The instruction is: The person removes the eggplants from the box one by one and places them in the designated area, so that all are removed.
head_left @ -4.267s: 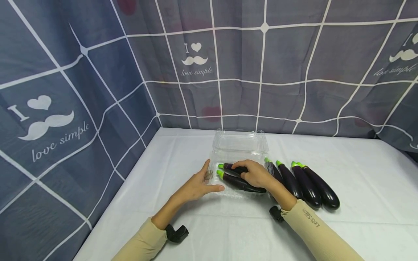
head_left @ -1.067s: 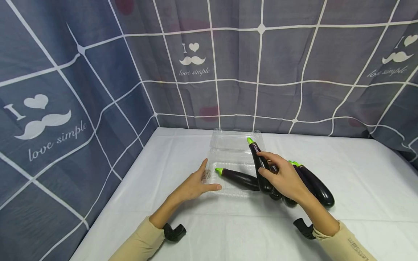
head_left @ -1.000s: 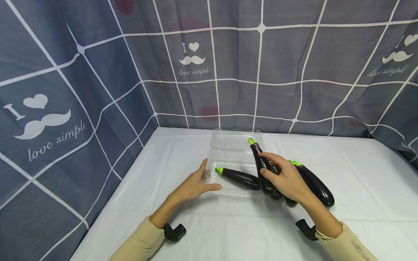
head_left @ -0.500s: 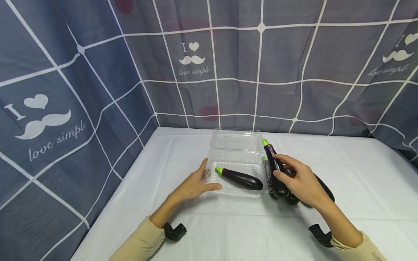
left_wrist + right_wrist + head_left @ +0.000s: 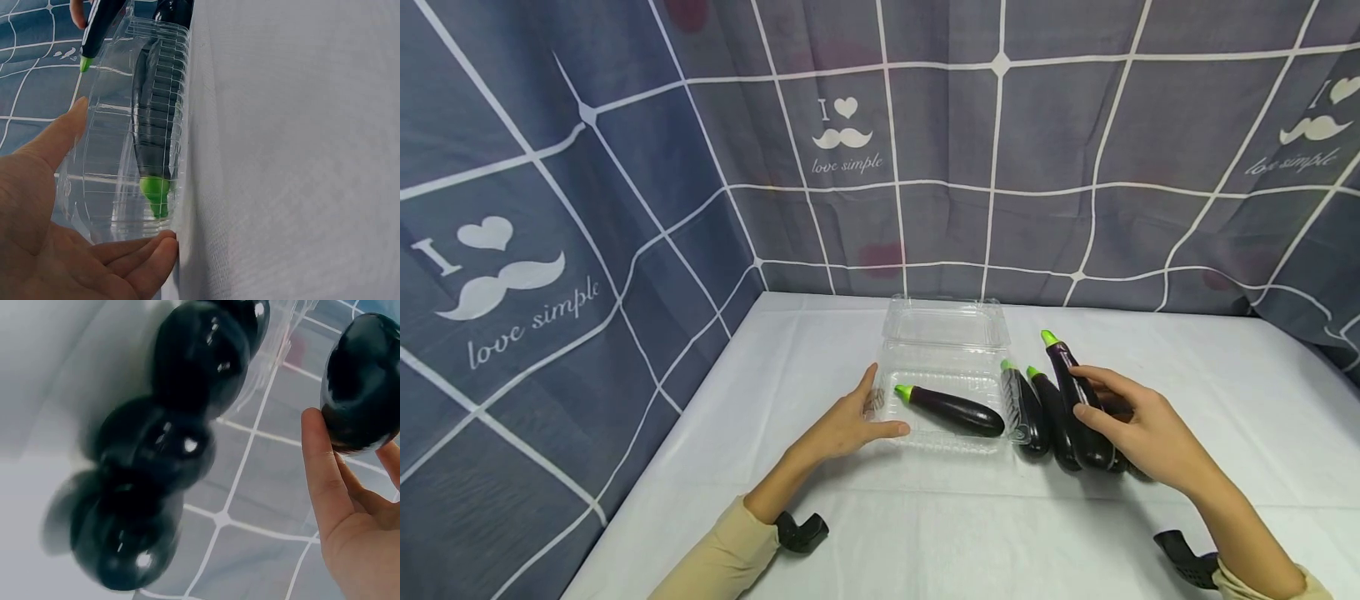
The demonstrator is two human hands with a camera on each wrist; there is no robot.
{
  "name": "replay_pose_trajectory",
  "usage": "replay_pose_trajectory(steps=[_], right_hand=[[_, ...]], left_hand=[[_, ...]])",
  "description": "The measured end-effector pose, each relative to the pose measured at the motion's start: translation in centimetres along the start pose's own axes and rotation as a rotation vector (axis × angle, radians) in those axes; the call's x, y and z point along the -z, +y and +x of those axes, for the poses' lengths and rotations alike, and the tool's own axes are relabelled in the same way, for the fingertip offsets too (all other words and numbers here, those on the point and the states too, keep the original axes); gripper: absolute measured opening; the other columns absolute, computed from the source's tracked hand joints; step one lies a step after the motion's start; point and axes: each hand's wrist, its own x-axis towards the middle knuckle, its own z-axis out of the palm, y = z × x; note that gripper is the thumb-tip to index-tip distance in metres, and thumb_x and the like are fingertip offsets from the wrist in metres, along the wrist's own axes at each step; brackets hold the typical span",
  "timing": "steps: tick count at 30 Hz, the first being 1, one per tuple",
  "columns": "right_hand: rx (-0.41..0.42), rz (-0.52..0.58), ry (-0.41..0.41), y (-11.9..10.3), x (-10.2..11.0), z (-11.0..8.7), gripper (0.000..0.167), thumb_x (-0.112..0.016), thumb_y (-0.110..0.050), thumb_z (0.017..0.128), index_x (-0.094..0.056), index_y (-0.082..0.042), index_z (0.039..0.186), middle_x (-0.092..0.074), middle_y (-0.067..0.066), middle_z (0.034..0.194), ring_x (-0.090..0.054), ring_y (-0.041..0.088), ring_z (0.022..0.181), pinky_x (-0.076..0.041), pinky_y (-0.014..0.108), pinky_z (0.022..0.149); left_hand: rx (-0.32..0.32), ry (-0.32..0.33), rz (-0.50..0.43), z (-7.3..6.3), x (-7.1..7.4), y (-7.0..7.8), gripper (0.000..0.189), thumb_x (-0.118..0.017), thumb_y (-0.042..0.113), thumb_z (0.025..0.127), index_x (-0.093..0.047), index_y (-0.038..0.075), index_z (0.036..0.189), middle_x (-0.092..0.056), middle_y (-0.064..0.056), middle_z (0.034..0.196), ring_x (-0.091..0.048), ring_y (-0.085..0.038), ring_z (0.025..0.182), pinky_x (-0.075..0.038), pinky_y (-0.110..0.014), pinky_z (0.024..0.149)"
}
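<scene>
In the head view my right hand (image 5: 1142, 429) holds an eggplant (image 5: 1071, 400) by its middle, fingers on one side and thumb on the other, its green stem end up and away. The right wrist view shows the held eggplant's round end (image 5: 365, 381) raised beside the others. A clear plastic clamshell box (image 5: 940, 446) lies with its lid (image 5: 943, 323) folded back; one eggplant (image 5: 951, 411) lies in its base. My left hand (image 5: 848, 427) rests against the box's left end, thumb and fingers spread. In the left wrist view the left hand's fingertips (image 5: 159, 253) touch the box's lower corner.
Several eggplants (image 5: 1033, 421) lie side by side on the white-covered table (image 5: 940, 525), right of the box; the held one partly hides them. A grid-patterned curtain (image 5: 947, 125) stands behind the table and along its left side.
My right hand took one of two eggplants out of the box and carried it right, over the row of eggplants. The left hand has stayed at the box's end.
</scene>
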Motion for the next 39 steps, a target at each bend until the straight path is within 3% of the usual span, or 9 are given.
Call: replay_pose_trajectory(steps=[5,10,16,19,23,26,33,38,39], right_hand=[[-0.032,-0.04,0.015,1.2,1.0,-0.7,0.047,-0.067,-0.027,0.096,-0.055,-0.02,0.141,-0.06,0.018,0.127,-0.056,0.025,0.11,-0.049,0.031,0.079],[-0.016,-0.053,0.044,2.5,2.1,-1.2,0.046,-0.068,-0.023,0.095,-0.057,-0.016,0.14,-0.061,0.014,0.125,-0.05,-0.002,0.104,-0.046,0.015,0.075],[0.004,-0.074,0.075,4.3,3.4,-1.6,0.046,-0.069,-0.018,0.094,-0.058,-0.013,0.138,-0.053,-0.022,0.122,-0.046,-0.009,0.1,-0.042,0.007,0.074],[0.001,-0.068,0.076,5.4,4.2,-1.8,0.047,-0.069,-0.016,0.094,-0.057,-0.011,0.139,-0.048,-0.032,0.122,-0.045,-0.013,0.102,-0.041,0.006,0.074],[-0.068,-0.079,0.048,7.1,5.5,-1.7,0.05,-0.068,-0.019,0.095,-0.054,-0.009,0.142,-0.058,0.002,0.131,-0.041,-0.017,0.099,-0.04,0.015,0.07],[-0.129,-0.094,0.021,8.5,6.3,-1.7,0.052,-0.067,-0.023,0.096,-0.051,-0.009,0.143,-0.054,0.029,0.128,-0.038,-0.018,0.096,-0.037,0.022,0.07],[-0.192,-0.09,-0.035,10.3,6.4,-1.4,0.056,-0.066,-0.027,0.097,-0.047,-0.003,0.144,-0.048,0.036,0.13,-0.037,-0.016,0.093,-0.041,0.027,0.07],[-0.219,-0.098,-0.098,10.5,6.0,-1.4,0.058,-0.065,-0.025,0.097,-0.043,0.003,0.143,-0.046,0.038,0.13,-0.05,0.006,0.101,-0.046,0.043,0.074],[-0.213,-0.103,-0.104,10.5,6.0,-1.4,0.057,-0.065,-0.023,0.097,-0.044,0.003,0.143,-0.047,0.038,0.129,-0.052,0.009,0.1,-0.046,0.039,0.073]], left_hand=[[0.003,0.0,-0.009,0.0,-0.1,0.0,0.116,-0.079,0.05,0.081,-0.002,0.011,0.16,-0.029,-0.022,0.155,-0.026,-0.029,0.144,-0.025,-0.05,0.113],[-0.003,0.002,0.004,0.0,0.0,0.0,0.118,-0.078,0.053,0.08,-0.002,0.013,0.16,-0.027,-0.022,0.156,-0.026,-0.03,0.144,-0.025,-0.05,0.113],[0.003,-0.001,0.005,0.0,0.0,0.1,0.117,-0.078,0.052,0.08,-0.002,0.013,0.16,-0.027,-0.022,0.156,-0.026,-0.03,0.144,-0.026,-0.051,0.113],[0.008,-0.002,0.002,0.0,0.0,0.1,0.116,-0.078,0.05,0.082,-0.001,0.013,0.16,-0.027,-0.022,0.156,-0.026,-0.03,0.144,-0.026,-0.051,0.113],[0.007,0.001,0.001,0.1,0.0,0.1,0.116,-0.078,0.051,0.081,-0.001,0.013,0.16,-0.027,-0.022,0.156,-0.026,-0.03,0.144,-0.026,-0.051,0.113],[0.008,-0.001,-0.011,0.1,0.0,0.0,0.116,-0.078,0.05,0.081,-0.002,0.012,0.16,-0.027,-0.022,0.157,-0.025,-0.03,0.144,-0.026,-0.051,0.113],[0.015,-0.002,-0.006,0.0,0.0,0.0,0.119,-0.078,0.053,0.08,-0.001,0.013,0.16,-0.026,-0.021,0.157,-0.024,-0.028,0.145,-0.024,-0.049,0.114],[0.016,-0.004,-0.005,0.1,-0.1,-0.1,0.117,-0.078,0.05,0.081,-0.001,0.012,0.16,-0.026,-0.021,0.157,-0.024,-0.028,0.145,-0.024,-0.049,0.114],[0.016,-0.005,-0.006,0.1,-0.1,-0.1,0.116,-0.079,0.049,0.081,-0.001,0.012,0.16,-0.027,-0.021,0.157,-0.024,-0.028,0.144,-0.024,-0.049,0.114]])
